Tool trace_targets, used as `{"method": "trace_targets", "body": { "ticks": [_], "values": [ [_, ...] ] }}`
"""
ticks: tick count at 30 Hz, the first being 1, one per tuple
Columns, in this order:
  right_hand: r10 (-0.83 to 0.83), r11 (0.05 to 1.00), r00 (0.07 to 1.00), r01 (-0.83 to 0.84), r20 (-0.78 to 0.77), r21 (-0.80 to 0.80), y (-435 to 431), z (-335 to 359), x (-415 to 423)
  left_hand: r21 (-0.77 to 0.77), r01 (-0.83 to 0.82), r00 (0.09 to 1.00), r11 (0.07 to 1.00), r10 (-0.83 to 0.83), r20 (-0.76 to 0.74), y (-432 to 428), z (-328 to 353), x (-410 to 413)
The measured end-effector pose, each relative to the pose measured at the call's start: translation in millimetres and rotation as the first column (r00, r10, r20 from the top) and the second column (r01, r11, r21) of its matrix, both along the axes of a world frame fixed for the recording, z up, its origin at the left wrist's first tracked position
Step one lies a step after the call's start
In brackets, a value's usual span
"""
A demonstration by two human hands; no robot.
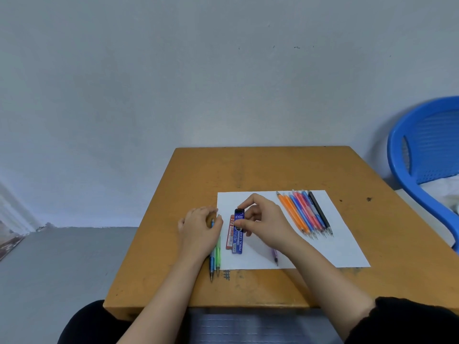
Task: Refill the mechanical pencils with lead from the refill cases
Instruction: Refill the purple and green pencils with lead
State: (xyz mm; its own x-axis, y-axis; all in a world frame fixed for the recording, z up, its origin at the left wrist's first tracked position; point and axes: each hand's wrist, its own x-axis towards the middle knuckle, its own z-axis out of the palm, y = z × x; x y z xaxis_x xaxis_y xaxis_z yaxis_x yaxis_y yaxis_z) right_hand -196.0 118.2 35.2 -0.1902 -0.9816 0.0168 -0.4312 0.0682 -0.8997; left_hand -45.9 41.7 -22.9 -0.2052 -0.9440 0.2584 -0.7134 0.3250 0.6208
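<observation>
Right hand (263, 219) grip pinches blue lead case (238, 232) top

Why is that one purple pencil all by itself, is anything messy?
Nothing is spilled or broken. The purple pencil lies alone on the white paper, partly hidden under the right hand, apart from the neat row of pencils. Two more, blue and green, lie off the paper's left edge.

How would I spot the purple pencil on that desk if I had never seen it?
Start at the white sheet of paper on the wooden desk. Look along its near edge, beside the right forearm, well away from the fanned row of pencils at the far right. The purple pencil lies there alone, partly hidden by the arm, the only purple one.
</observation>
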Motion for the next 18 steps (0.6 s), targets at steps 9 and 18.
{"method": "trace_targets", "body": {
  "ticks": [9, 18],
  "values": [
    [-0.049, 0.983, 0.948, 0.102, 0.314, -0.154, -5, -11, -15, -0.268, 0.102, 0.952, 0.958, -0.172, -0.253, 9, 3, 0],
    [-0.024, 0.972, 0.890, 0.128, 0.455, -0.199, -2, -19, -29, -0.459, 0.266, 0.935, 0.848, -0.343, -0.091, 8, -7, -4]
  ]
}}
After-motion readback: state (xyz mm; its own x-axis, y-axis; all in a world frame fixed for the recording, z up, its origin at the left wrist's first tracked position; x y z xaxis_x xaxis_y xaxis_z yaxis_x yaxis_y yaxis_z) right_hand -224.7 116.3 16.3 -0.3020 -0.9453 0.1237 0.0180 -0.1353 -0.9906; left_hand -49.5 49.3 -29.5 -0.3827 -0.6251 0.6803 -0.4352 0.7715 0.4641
